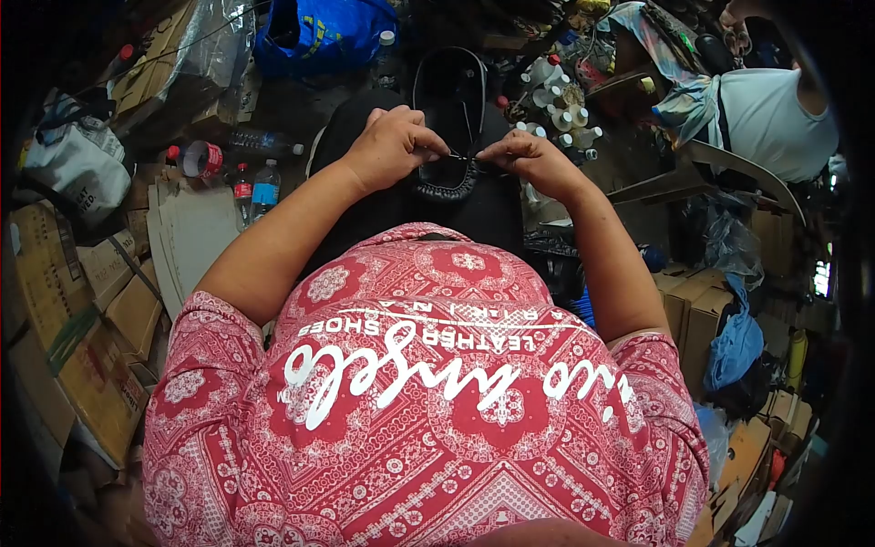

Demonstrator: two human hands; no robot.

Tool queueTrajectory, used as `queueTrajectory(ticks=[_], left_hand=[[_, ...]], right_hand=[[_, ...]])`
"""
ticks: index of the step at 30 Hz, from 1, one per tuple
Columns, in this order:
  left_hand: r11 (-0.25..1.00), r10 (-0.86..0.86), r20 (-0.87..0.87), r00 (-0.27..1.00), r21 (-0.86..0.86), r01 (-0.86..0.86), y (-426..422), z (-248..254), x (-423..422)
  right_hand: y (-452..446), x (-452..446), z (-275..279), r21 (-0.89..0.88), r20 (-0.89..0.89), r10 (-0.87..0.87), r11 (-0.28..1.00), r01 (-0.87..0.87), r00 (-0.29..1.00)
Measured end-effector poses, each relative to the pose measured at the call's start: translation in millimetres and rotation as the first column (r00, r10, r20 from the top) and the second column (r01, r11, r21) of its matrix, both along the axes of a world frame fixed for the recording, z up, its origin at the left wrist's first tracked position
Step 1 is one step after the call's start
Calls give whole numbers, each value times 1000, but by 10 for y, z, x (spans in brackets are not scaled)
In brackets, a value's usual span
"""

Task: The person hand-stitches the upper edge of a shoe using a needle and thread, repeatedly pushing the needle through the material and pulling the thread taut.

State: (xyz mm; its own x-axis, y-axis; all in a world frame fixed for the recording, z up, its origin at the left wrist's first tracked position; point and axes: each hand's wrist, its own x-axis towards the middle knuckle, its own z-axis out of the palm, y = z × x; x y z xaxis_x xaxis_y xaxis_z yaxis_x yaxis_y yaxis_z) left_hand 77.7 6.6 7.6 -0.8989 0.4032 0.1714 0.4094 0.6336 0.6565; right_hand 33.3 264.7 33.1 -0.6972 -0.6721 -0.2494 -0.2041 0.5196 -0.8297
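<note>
White-capped bottles point(562, 117) cluster right of the blue tote point(357, 32); farther right of it is a person point(770, 114). Below and left of the tote are a blue-labelled bottle point(265, 189) and, farther left, a white bag point(82, 169). A plastic bag point(735, 345) hangs well below and right of the tote.

The room reaches me dim and crowded, and I see little of the dark floor point(296, 108) between the clutter. On the left I have layers of cardboard point(100, 383), with plastic bottles point(265, 190) farther in. A blue bag point(333, 41) sits at the far side. On the right I find cardboard boxes point(690, 303), a light blue plastic bag point(734, 342) and small bright patches of light point(822, 278).
</note>
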Motion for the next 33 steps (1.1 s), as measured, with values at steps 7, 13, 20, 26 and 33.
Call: queueTrajectory(ticks=[7,13,20,26,33], left_hand=[[1000,-1,12,1000,-11,1,18,-3,3],[997,-62,-31,998,41,63,92,-55,-71],[1000,-18,-110,994,23,21,74,103,95],[984,133,170,977,96,-150,173,85,130],[970,115,297,948,174,-172,296,-20,3]], right_hand=[[26,-17,-32,17,52,-12,1000,11,999],[8,-38,-52,17,62,-1,1000,0,998],[-53,147,72,-73,186,-160,982,176,969],[-76,171,25,-106,324,-202,963,247,924],[-131,124,26,-97,331,-193,967,237,924]])
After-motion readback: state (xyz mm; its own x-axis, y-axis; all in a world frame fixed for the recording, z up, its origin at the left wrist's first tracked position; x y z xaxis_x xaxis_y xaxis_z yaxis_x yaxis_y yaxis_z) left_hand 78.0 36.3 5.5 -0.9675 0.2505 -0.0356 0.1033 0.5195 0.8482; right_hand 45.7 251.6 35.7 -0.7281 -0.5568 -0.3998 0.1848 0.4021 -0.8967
